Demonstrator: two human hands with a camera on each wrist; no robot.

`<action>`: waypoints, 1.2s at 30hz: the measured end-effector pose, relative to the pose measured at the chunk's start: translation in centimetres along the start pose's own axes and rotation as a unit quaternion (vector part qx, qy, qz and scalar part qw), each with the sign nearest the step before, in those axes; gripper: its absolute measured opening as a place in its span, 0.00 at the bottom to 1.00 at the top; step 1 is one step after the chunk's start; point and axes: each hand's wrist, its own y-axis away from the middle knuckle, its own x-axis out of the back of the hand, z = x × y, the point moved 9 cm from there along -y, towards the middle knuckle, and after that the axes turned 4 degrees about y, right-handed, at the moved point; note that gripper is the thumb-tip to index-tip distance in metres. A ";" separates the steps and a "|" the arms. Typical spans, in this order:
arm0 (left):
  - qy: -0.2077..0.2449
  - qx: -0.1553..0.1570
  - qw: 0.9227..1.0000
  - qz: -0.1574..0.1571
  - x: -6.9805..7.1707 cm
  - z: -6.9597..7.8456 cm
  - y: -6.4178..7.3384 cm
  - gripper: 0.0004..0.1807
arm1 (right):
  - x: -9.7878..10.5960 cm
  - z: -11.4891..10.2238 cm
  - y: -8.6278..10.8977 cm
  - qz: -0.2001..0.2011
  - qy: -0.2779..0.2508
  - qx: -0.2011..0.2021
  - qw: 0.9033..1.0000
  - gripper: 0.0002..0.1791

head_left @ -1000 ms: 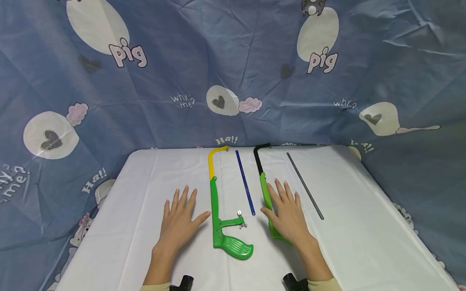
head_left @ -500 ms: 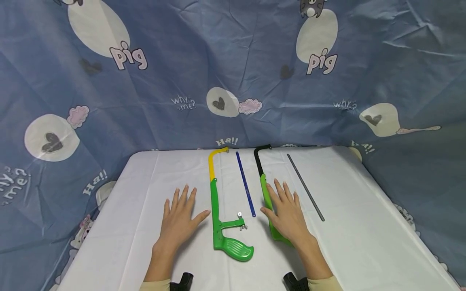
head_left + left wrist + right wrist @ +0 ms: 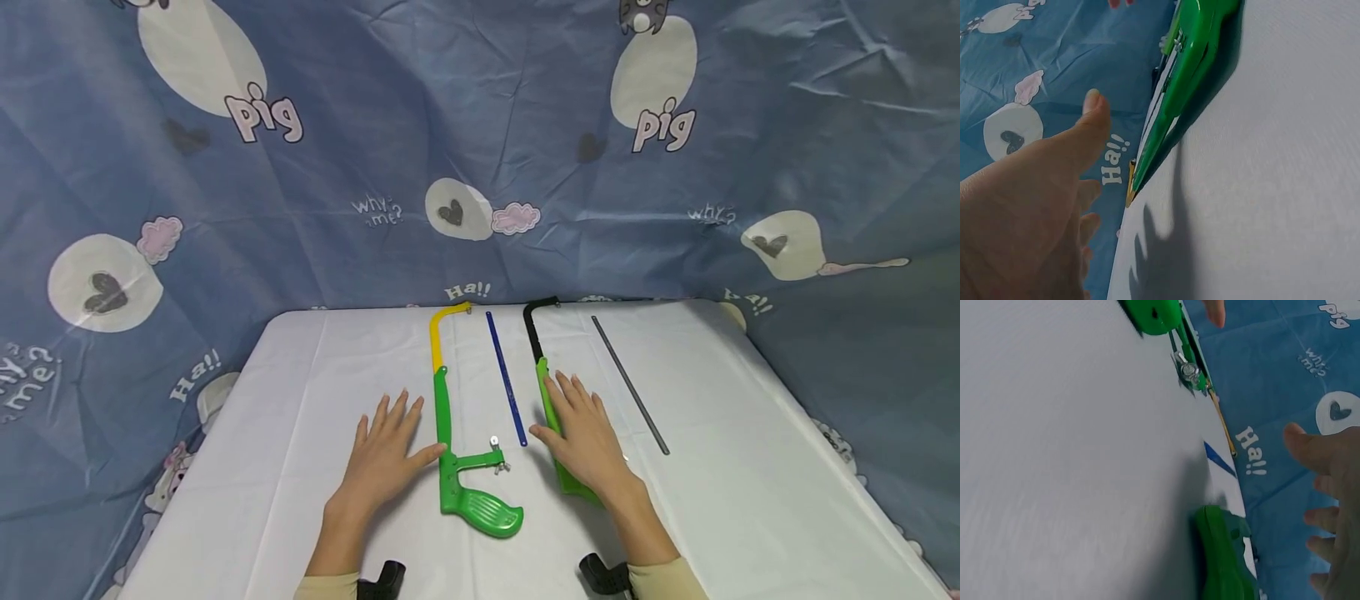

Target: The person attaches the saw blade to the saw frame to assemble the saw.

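In the head view, a green hacksaw frame with a yellow front arm (image 3: 442, 408) lies on the white-covered table, with no blade across it. My left hand (image 3: 382, 462) hovers beside it, fingers spread, its thumb overlapping the frame in this view. The left wrist view shows a gap between the thumb (image 3: 1094, 112) and the green frame (image 3: 1179, 87). A second hacksaw frame, light green and black (image 3: 533, 333), is partly hidden under my raised right hand (image 3: 588, 442). Between the frames lies a blue hacksaw blade (image 3: 506, 379). Both hands hold nothing.
A grey hacksaw blade (image 3: 630, 385) lies slanted to the right of the second frame. Behind the white table (image 3: 750, 467) hangs a blue printed cloth (image 3: 480, 125). Black wrist mounts (image 3: 386, 579) show at the bottom of the head view.
My left hand has shifted right, bringing its thumb over the green frame in the head view. My right hand has moved slightly left, its fingers closer together. The frames and blades lie still.
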 end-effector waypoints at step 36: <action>0.031 -0.026 0.998 -0.042 -1.8 1.3 -0.4 0.55 | -2.2 -3.1 -1.5 -0.031 -0.097 -0.013 0.995 0.26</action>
